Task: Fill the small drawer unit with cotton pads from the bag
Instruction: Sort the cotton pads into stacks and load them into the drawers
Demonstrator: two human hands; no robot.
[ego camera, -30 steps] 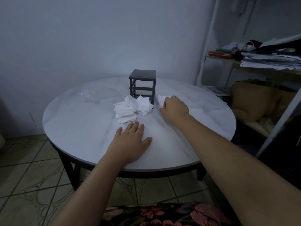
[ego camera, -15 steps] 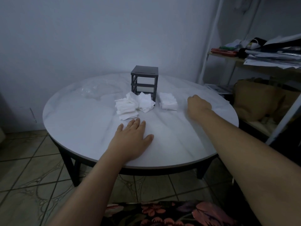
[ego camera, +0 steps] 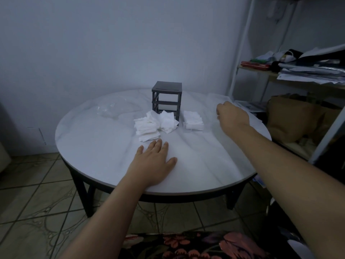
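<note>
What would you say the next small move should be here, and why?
Probably the right hand draws the clear plastic piece beside it toward the neat pad stack: the drawer unit shows open slots, and the loose pads lie on the table, none inside. Whether the piece is a drawer is unclear.

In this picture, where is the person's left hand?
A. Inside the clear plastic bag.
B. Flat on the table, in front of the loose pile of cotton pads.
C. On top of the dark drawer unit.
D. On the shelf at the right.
B: the left hand lies palm down with straight fingers on the table, just in front of the cotton pads.
</note>
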